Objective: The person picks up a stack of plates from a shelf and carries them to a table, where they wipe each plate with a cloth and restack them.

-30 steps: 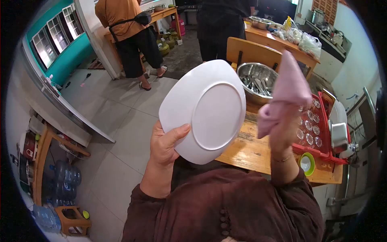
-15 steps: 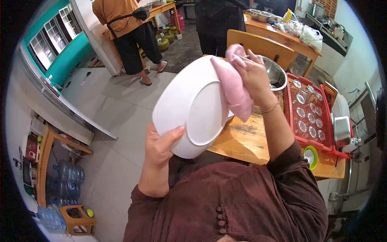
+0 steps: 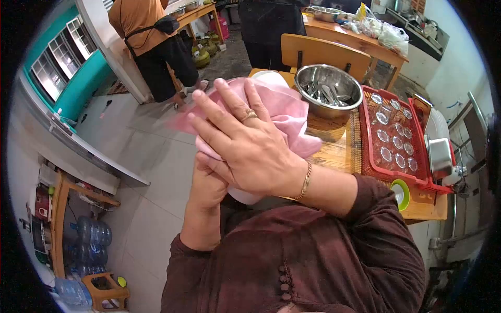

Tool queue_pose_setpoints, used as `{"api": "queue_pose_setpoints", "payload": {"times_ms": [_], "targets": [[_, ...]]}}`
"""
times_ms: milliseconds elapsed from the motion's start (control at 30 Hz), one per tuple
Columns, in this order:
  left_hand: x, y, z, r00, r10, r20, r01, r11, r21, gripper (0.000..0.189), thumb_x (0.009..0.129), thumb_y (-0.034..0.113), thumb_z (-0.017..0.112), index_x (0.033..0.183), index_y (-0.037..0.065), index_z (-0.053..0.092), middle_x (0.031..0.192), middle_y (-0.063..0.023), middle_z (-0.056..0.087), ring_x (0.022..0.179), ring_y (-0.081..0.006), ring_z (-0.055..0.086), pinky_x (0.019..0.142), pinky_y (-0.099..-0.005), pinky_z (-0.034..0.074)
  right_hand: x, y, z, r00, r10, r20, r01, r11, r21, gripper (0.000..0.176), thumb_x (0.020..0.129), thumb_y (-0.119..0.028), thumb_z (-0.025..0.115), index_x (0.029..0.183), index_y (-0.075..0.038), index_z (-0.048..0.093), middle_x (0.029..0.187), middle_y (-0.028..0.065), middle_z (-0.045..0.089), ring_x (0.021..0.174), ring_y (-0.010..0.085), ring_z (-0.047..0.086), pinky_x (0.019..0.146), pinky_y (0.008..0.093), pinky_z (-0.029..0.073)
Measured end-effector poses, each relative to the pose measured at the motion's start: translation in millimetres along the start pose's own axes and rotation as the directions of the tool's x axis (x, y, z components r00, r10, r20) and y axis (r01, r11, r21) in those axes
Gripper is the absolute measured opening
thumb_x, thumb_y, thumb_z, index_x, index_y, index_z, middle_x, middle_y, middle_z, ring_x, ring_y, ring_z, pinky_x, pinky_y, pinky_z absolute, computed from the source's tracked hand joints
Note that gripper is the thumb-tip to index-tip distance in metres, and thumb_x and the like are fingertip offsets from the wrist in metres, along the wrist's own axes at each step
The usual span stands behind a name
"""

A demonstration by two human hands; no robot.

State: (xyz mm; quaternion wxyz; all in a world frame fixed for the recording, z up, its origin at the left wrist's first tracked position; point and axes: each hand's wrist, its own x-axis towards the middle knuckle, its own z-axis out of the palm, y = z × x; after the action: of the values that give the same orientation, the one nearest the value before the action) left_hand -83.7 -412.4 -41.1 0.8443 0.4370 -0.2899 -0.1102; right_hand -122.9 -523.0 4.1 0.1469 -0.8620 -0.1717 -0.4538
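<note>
A white plate (image 3: 244,196) is held up in front of my torso, largely covered by a pink cloth (image 3: 288,112). My left hand (image 3: 204,182) grips the plate's near left edge, its fingers partly hidden behind my right hand. Flat over the cloth lies my right hand (image 3: 250,138), with fingers stretched and spread, pressing it against the plate. A ring and a bracelet show on this hand and wrist.
On the wooden table (image 3: 334,143) stand a steel bowl (image 3: 329,107) of cutlery and a red crate (image 3: 371,167) with several glasses. A green-rimmed bowl (image 3: 401,194) sits near the edge. Two people stand beyond. Water bottles (image 3: 94,232) lie at left.
My right hand has moved left across the plate, spreading the bunched cloth over it, and its fingers have opened flat. My left hand keeps its hold on the plate.
</note>
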Motion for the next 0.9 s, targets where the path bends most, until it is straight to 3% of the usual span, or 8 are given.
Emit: {"api": "queue_pose_setpoints", "payload": {"times_ms": [233,367,467,667,733,800,867,900], "targets": [[-8.7,27.4,-25.0,0.987,-0.124,0.102,0.107,0.981,0.160,0.032,0.076,-0.001,0.066,0.108,-0.003,0.066,0.100,-0.0092,0.069,0.090,-0.0166,0.066,0.082,-0.0297,0.050,21.1,70.3,-9.0,0.988,0.116,-0.102,-0.124,0.989,-0.081,0.027,0.094,-0.028,0.050,0.083,-0.016,0.072,0.095,0.0067,0.068,0.123,0.0365,0.049,0.108,0.0648,0.021],[-8.2,25.9,-42.5,0.999,-0.023,-0.022,0.023,1.000,-0.012,0.044,0.072,0.001,0.063,0.114,-0.007,0.060,0.107,-0.0163,0.067,0.094,-0.0239,0.066,0.085,-0.0344,0.051,-8.3,123.0,-18.4,0.926,0.376,0.025,-0.376,0.926,0.020,0.038,0.100,-0.029,0.041,0.096,-0.003,0.068,0.096,0.0130,0.068,0.100,0.0318,0.062,0.097,0.0407,0.045],[7.7,25.0,-56.7,0.999,0.032,-0.043,-0.040,0.982,-0.182,0.050,0.076,0.000,0.059,0.124,-0.009,0.050,0.115,-0.0194,0.062,0.102,-0.0283,0.064,0.093,-0.0386,0.050,-41.0,126.9,-17.6,0.661,0.745,0.087,-0.596,0.451,0.664,0.037,0.101,-0.031,0.042,0.098,-0.004,0.067,0.095,0.0069,0.066,0.089,0.0170,0.061,0.081,0.0298,0.046],[22.4,9.0,-60.9,0.993,-0.045,-0.107,0.015,0.965,-0.262,0.049,0.081,-0.001,0.057,0.128,-0.007,0.047,0.120,-0.0179,0.059,0.109,-0.0289,0.061,0.097,-0.0396,0.048,-20.1,95.6,-76.3,0.582,0.808,-0.088,-0.466,0.421,0.778,0.038,0.102,-0.034,0.043,0.106,-0.001,0.062,0.097,0.0028,0.062,0.090,0.0089,0.055,0.084,0.0258,0.045],[21.8,4.1,-51.4,0.996,-0.045,-0.074,0.026,0.970,-0.242,0.050,0.081,0.001,0.058,0.129,-0.006,0.047,0.121,-0.0179,0.059,0.110,-0.0295,0.060,0.098,-0.0401,0.047,-8.2,79.2,-70.1,0.667,0.745,0.010,-0.530,0.465,0.709,0.038,0.101,-0.033,0.044,0.110,0.000,0.062,0.106,0.0118,0.063,0.097,0.0178,0.058,0.088,0.0305,0.046],[21.8,1.7,-33.0,1.000,-0.009,-0.025,0.003,0.981,-0.196,0.051,0.081,0.004,0.058,0.130,-0.007,0.046,0.122,-0.0184,0.058,0.111,-0.0308,0.059,0.099,-0.0415,0.046,-2.0,71.4,-40.0,0.873,0.474,-0.113,-0.448,0.873,0.194,0.037,0.098,-0.030,0.047,0.117,-0.001,0.059,0.123,0.0201,0.056,0.113,0.0323,0.053,0.097,0.0380,0.042],[21.1,2.2,-24.1,0.998,0.056,-0.016,-0.058,0.983,-0.176,0.051,0.081,0.003,0.057,0.130,-0.006,0.046,0.121,-0.0180,0.059,0.111,-0.0303,0.059,0.099,-0.0407,0.047,-6.7,68.3,-5.5,0.973,0.189,-0.129,-0.216,0.945,-0.244,0.040,0.094,-0.026,0.051,0.126,-0.002,0.055,0.138,0.0242,0.045,0.127,0.0456,0.041,0.106,0.0451,0.034],[21.6,3.4,-21.6,0.996,0.089,-0.011,-0.089,0.982,-0.164,0.050,0.081,0.003,0.057,0.129,-0.006,0.047,0.121,-0.0179,0.059,0.111,-0.0301,0.059,0.099,-0.0403,0.047,-11.3,58.0,3.4,0.963,0.229,-0.144,-0.246,0.962,-0.120,0.043,0.092,-0.025,0.053,0.129,-0.002,0.052,0.142,0.0246,0.040,0.131,0.0488,0.035,0.109,0.0471,0.031]]}}
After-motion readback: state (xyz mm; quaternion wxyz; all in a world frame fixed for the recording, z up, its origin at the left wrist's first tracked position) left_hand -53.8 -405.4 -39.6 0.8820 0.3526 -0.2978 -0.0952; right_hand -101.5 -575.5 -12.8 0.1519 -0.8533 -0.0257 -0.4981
